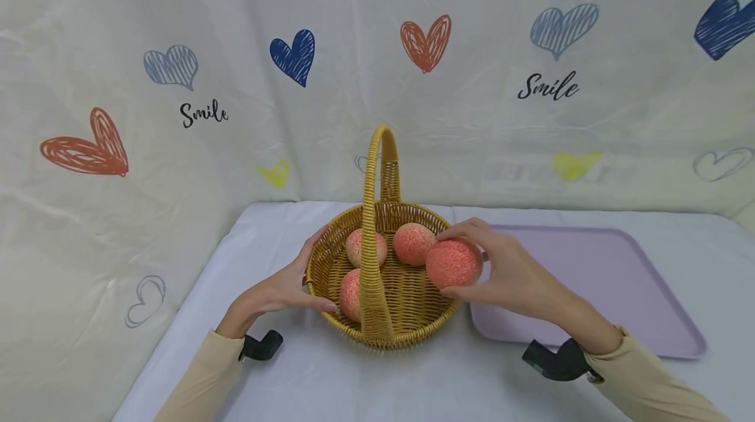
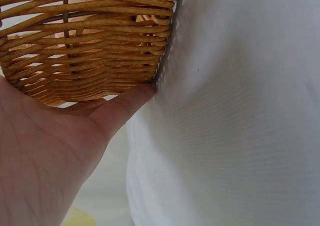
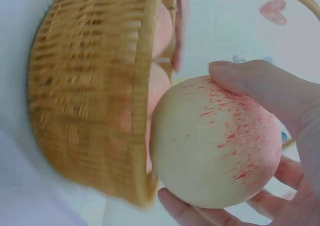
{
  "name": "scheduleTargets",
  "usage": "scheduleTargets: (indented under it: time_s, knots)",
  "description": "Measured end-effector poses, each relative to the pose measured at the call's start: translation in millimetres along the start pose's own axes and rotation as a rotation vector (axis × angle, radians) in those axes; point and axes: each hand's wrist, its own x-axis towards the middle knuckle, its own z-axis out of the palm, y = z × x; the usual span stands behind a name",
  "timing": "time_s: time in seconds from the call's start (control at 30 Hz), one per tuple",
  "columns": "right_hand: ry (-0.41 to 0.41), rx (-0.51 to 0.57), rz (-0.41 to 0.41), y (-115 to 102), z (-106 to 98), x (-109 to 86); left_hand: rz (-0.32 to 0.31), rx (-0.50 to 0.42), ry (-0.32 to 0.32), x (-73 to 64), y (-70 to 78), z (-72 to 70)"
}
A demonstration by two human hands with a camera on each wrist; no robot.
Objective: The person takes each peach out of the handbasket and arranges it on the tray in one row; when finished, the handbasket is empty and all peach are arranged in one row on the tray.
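A round wicker basket (image 1: 407,337) with a tall arched handle (image 1: 370,232) stands on the white-covered table. My left hand (image 1: 291,287) holds its left side, thumb toward the front and fingers around the back. In the left wrist view, one digit of that hand (image 2: 55,141) reaches down to the basket's base. My right hand (image 1: 510,271) grips a pink peach (image 1: 454,263) between thumb and fingers over the basket's right rim. The right wrist view shows this peach's cream side (image 3: 200,141) with red flecks. Three more peaches (image 1: 415,244) lie inside the basket, one partly behind the handle.
A flat light-purple tray (image 1: 590,284) lies on the table to the right, partly behind my right hand and forearm. A pale cloth backdrop (image 1: 354,101) printed with hearts and "Smile" hangs behind the table.
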Motion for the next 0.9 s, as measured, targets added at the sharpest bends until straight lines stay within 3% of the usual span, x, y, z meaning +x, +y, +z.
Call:
scheduleTargets:
  time_s: [0.17,0.43,0.73,0.9]
  knots:
    - [0.072,-0.028,0.005,13.8,-22.6,-16.1,0.005,-0.008,0.002,0.3,-0.6,0.5]
    - [0.132,-0.024,0.116,49.4,-42.0,-37.9,0.008,-0.002,0.004,-0.8,-1.1,0.4]
    - [0.033,-0.007,0.172,87.3,-28.7,-41.0,0.003,-0.006,-0.001,-0.6,-4.6,-1.1]
    - [-0.016,-0.022,0.160,99.1,-22.5,-34.6,0.017,0.010,-0.002,0.2,-4.3,-0.5]
